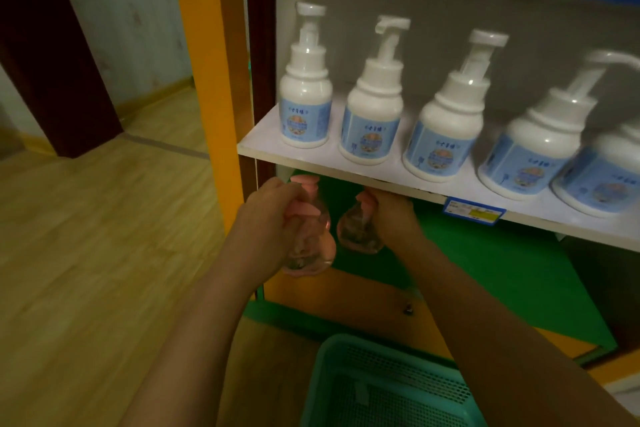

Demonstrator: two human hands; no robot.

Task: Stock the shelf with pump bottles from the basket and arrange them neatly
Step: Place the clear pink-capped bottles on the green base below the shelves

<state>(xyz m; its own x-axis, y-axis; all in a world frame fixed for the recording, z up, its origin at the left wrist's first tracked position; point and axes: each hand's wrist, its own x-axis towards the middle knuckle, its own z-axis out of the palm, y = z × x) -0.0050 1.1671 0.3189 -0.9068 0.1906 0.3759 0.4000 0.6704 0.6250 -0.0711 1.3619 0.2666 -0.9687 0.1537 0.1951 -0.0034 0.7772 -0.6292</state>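
Note:
Each hand holds a clear pump bottle with a pink pump head, just below the front edge of the white shelf board (346, 170). My left hand (273, 215) grips the left pink-pump bottle (311, 253) around its neck. My right hand (391, 215) grips the right pink-pump bottle (356, 232) the same way. Both bottles hang at the mouth of the lower green shelf (485, 260), a small gap between them. The teal basket (381, 385) stands on the floor beneath my arms, and what shows of its inside holds nothing.
Several white pump bottles (306, 97) with blue labels stand in a row on the white shelf above. An orange upright post (207, 80) borders the shelf at left. A blue price tag (474, 211) hangs on the shelf edge. Wooden floor (86, 253) lies to the left.

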